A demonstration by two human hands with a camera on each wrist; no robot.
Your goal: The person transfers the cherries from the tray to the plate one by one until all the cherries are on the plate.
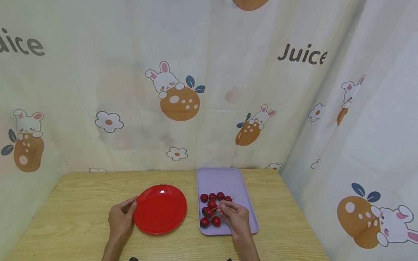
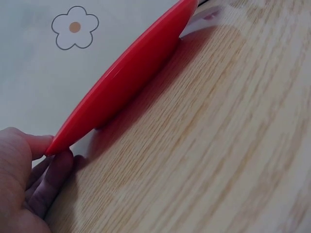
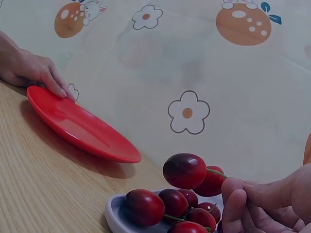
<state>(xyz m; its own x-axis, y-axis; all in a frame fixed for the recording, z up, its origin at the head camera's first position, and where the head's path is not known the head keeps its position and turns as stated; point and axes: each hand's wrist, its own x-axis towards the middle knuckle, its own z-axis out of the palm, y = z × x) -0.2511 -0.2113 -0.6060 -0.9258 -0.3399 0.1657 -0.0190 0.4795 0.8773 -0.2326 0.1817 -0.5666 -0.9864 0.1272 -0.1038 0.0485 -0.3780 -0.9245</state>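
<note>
My left hand (image 1: 121, 218) grips the left rim of a round red plate (image 1: 160, 208). In the left wrist view the thumb lies on top of the rim and the fingers underneath. My right hand (image 1: 236, 217) is over the lilac tray (image 1: 219, 178), thumb and fingertips pinching a green stem. In the right wrist view, a dark red cherry (image 3: 184, 171) hangs at that stem above the tray, and another cherry (image 3: 212, 183) shows right behind it. Several more cherries (image 3: 145, 208) lie in the tray's nearer half, partly hidden by the right hand in the head view.
Plate and tray stand side by side on a wooden table (image 1: 73, 226), with a strip of wood between them. A curtain (image 1: 130, 83) printed with rabbits, fruit and flowers hangs behind the table, and another stretch (image 1: 374, 139) closes off the right side.
</note>
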